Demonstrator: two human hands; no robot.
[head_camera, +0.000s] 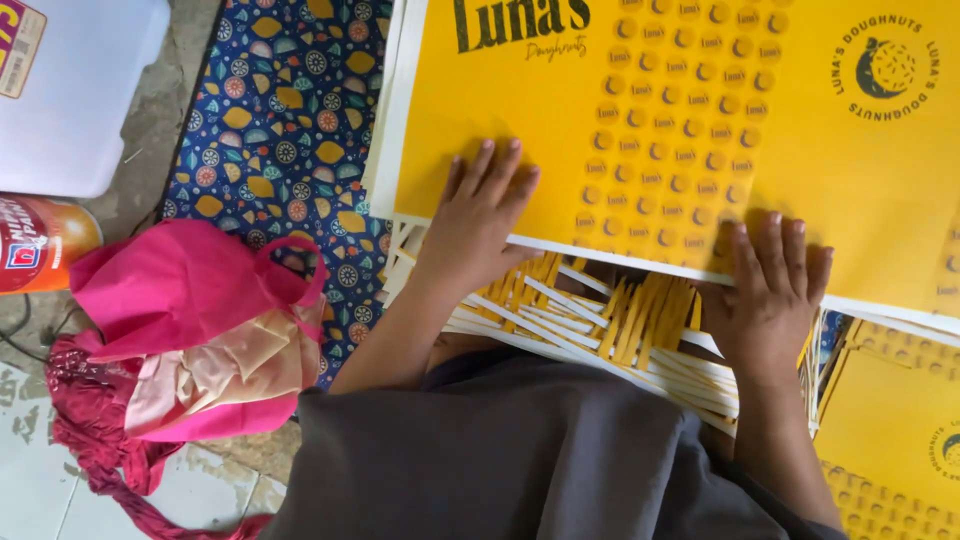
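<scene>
Both my hands lie flat, fingers spread, pinching nothing: left hand (478, 222) and right hand (768, 290) press the near edge of the yellow sheet (640, 120). I judge even pressure keeps it square on the stack (590, 315) beneath my palms. Pink bag (190, 320) lies left of my left hand.

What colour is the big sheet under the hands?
Yellow, with black print and rows of small circles; the sheet shows best in the head view.
</scene>
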